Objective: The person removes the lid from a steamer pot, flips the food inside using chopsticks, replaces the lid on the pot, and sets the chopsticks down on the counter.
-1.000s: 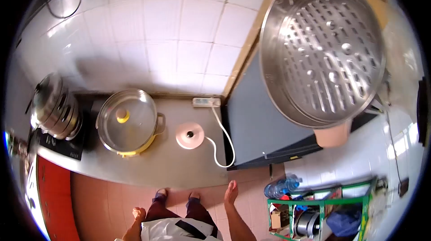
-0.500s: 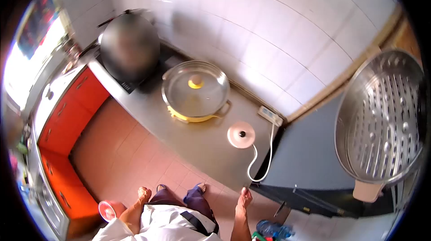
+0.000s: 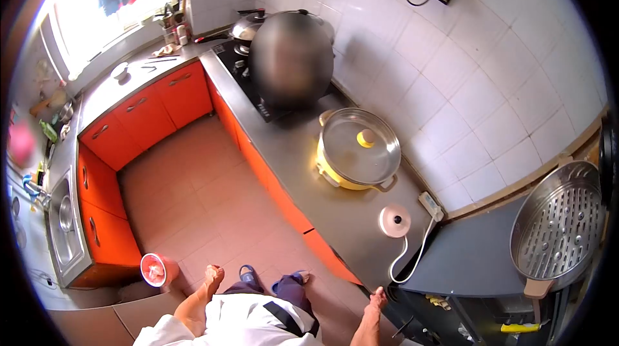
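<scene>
My left hand (image 3: 214, 275) hangs over the floor at the bottom, loosely curled, with nothing visible in it. My right hand (image 3: 376, 298) is beside the counter's near corner, fingers partly extended and holding nothing I can see; whether it touches the edge is unclear. Nearest to it on the steel counter (image 3: 303, 181) is a pale pink round lid (image 3: 394, 220) with a black knob. Behind that sits a yellow electric pot (image 3: 348, 183) under a glass lid (image 3: 361, 146). A white cord (image 3: 394, 265) runs to a power strip (image 3: 431, 205).
A blurred dark round pan (image 3: 291, 59) covers part of the black stove (image 3: 242, 78). At right, an oval perforated steamer tray (image 3: 560, 227) rests on a grey surface (image 3: 461, 256). A red bin (image 3: 158, 270) stands on the floor at left. Orange cabinets (image 3: 138, 114) and a sink (image 3: 63, 217) line the far side.
My view has swung left, bringing in more of the window, sink and orange cabinets. The pot, lid and steamer tray appear farther right and lower. My right hand appears closer to the counter's corner.
</scene>
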Tool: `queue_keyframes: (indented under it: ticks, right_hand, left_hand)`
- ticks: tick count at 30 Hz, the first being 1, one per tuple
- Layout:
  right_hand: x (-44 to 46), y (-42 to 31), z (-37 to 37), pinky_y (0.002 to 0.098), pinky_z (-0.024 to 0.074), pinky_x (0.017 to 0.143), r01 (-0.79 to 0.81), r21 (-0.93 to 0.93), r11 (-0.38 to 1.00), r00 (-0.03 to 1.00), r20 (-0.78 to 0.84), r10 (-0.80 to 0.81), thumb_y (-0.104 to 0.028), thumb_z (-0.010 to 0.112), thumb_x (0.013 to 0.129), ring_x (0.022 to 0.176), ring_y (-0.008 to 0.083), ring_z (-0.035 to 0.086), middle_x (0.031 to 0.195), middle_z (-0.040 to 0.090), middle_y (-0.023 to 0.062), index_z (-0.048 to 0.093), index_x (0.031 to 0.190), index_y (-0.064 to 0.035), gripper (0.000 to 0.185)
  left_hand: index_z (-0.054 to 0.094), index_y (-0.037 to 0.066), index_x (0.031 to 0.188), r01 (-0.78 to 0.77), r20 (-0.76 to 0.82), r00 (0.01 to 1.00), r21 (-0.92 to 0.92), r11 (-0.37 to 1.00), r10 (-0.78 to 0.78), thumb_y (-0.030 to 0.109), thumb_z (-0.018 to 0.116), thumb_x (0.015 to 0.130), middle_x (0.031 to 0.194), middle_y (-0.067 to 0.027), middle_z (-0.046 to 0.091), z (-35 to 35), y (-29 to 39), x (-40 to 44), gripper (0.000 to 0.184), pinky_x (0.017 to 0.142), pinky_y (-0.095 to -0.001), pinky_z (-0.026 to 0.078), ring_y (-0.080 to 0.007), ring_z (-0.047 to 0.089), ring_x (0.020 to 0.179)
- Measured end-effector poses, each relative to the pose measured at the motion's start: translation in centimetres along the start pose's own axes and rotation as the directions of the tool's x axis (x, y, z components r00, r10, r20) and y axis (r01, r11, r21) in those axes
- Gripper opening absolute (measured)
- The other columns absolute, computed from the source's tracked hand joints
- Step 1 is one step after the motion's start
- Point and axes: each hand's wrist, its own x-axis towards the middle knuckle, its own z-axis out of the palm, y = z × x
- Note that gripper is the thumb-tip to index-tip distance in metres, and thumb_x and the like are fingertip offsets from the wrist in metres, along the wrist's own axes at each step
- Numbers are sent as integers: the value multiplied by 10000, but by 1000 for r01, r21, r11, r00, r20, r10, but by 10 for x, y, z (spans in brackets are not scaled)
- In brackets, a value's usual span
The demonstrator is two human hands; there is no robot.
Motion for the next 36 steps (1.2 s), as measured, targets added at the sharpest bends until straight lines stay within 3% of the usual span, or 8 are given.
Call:
queue_keyframes:
  ticks: [9, 11, 12, 15, 25, 28, 35, 36]
  right_hand:
    - [-32, -32, 6, 386, 540, 753, 122, -270, 955, 978, -133, -162, -345, 594, 975, 837, 291, 688, 1009, 739, 155, 703, 1159, -21, 388]
    - [-39, -26, 16, 417, 547, 815, 156, -467, 870, 908, -279, -313, -330, 568, 981, 920, 349, 698, 1017, 725, 216, 711, 1056, 46, 410]
    - [-3, 17, 19, 425, 546, 843, 229, -564, 793, 851, -280, -445, -344, 557, 993, 951, 353, 698, 1014, 719, 236, 717, 1013, 60, 435]
    - [-15, 2, 30, 400, 544, 803, 204, -393, 897, 865, -356, -352, -279, 531, 1007, 863, 387, 696, 934, 724, 234, 705, 931, 85, 411]
    - [-67, -47, 32, 463, 534, 776, 312, -505, 805, 784, -341, -518, -287, 406, 1046, 832, 423, 661, 906, 695, 259, 628, 936, 96, 457]
    - [-52, -30, 28, 459, 543, 779, 292, -484, 825, 841, -281, -463, -304, 376, 1054, 810, 409, 675, 865, 703, 244, 637, 981, 88, 476]
    - [-48, -18, 30, 443, 571, 701, 398, -640, 658, 724, -222, -653, -363, 314, 1067, 668, 365, 692, 742, 704, 198, 640, 1018, 81, 553]
    - [-46, -18, 28, 443, 549, 687, 333, -514, 790, 836, -228, -500, -326, 343, 1065, 688, 348, 673, 770, 685, 204, 598, 981, 72, 480]
  left_hand:
    - [641, 37, 811, 243, 2, 968, -253, 936, -251, 232, 602, 835, 699, -159, 642, 9, -164, 39, 200, 590, -441, 482, -327, 613, 620]
    - [606, 40, 739, 377, 118, 910, -637, 672, -398, 272, 575, 826, 653, -178, 603, 17, -192, 45, 250, 562, -488, 454, -371, 567, 567]
    - [588, 42, 702, 488, 342, 826, -831, 267, -447, 292, 562, 822, 629, -188, 583, 11, -197, 45, 278, 548, -512, 440, -393, 544, 541]
    - [578, 42, 655, 380, 7, 870, -646, 662, -492, 277, 564, 804, 631, -190, 578, 40, -197, 16, 279, 511, -498, 434, -379, 546, 545]
    - [729, -6, 882, 316, -256, 890, -253, 914, -379, 104, 638, 781, 931, -210, 726, 46, -94, -32, 175, 732, -437, 547, -305, 706, 873]
    - [684, 146, 825, 445, -204, 848, -227, 866, -489, 301, 432, 906, 944, -58, 682, 21, -32, -66, 307, 743, -368, 469, -236, 604, 872]
    - [714, 92, 927, 469, 15, 772, -688, 554, -636, 291, 454, 887, 958, -89, 687, 56, -53, -11, 330, 757, -429, 473, -251, 604, 892]
    - [707, 80, 937, 453, 4, 797, -665, 593, -604, 275, 484, 885, 964, -99, 690, 56, -51, -13, 300, 762, -425, 483, -250, 612, 906]
